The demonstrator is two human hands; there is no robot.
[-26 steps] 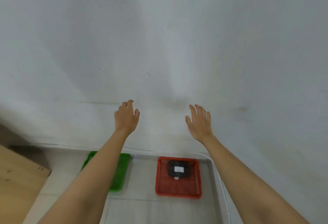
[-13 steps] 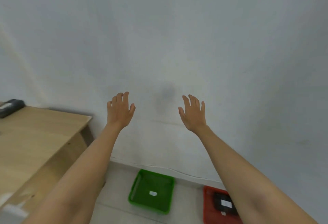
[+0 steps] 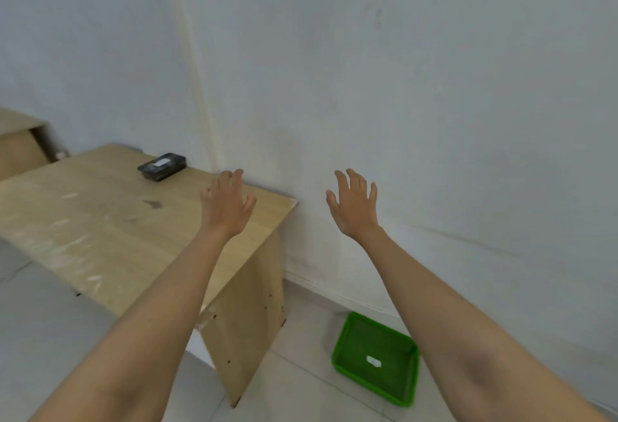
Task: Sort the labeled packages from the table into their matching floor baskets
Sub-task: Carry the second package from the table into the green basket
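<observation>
A black package [image 3: 162, 167] with a white label lies on the far corner of the wooden table [image 3: 100, 231], close to the wall. My left hand [image 3: 225, 206] hovers over the table's right end, fingers spread and empty, to the right of the package. My right hand [image 3: 354, 206] is raised in front of the wall, past the table's edge, fingers apart and empty. On the floor at lower right stands a green basket [image 3: 341, 351] with a small white tag inside.
A white wall [image 3: 401, 87] runs behind the table. A second wooden piece of furniture [image 3: 20, 144] stands at far left. Pale floor tiles [image 3: 294, 388] lie between the table's side panel and the green basket.
The view has swung left: the table and black package now fill the left side, the red basket has left the frame, and the green basket has shifted to lower right. Both hands stay empty.
</observation>
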